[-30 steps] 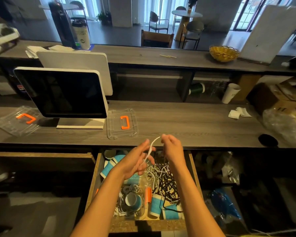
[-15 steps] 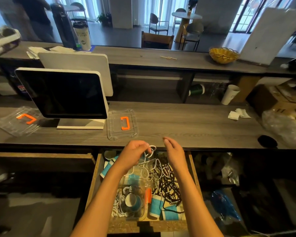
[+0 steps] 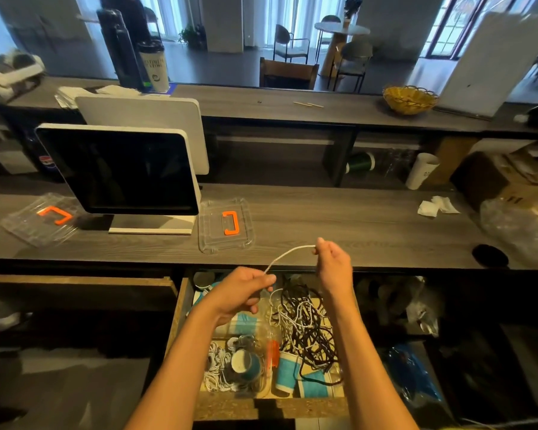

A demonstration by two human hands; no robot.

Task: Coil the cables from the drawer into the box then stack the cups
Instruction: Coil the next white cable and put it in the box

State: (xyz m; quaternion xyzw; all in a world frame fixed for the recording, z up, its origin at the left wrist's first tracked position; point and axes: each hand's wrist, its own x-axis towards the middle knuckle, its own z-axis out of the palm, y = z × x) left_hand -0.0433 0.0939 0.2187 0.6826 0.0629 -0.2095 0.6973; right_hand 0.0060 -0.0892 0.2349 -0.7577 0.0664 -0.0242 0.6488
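A white cable (image 3: pixel 288 253) is stretched between both hands above the open wooden drawer (image 3: pixel 180 308). My left hand (image 3: pixel 241 293) pinches its lower part; my right hand (image 3: pixel 333 262) grips its upper end over the counter edge. Below, a tangle of black and white cables (image 3: pixel 305 324) lies in the drawer's right half. A clear plastic box (image 3: pixel 263 335) with an orange latch sits in the drawer and holds coiled cables and a teal cup (image 3: pixel 244 364). Blue-and-white paper cups (image 3: pixel 288 370) lie on their sides at the drawer's front.
On the grey counter (image 3: pixel 339 225) stand a dark monitor (image 3: pixel 121 172), two clear lids with orange handles (image 3: pixel 225 225) (image 3: pixel 41 218), and crumpled paper (image 3: pixel 435 206). A white cup (image 3: pixel 421 175) stands on the shelf behind. A person moves in the far background.
My hands were close together half a second ago with the cable looped at the left hand. Now the right hand has drawn away to the right and up, pulling the white cable taut.
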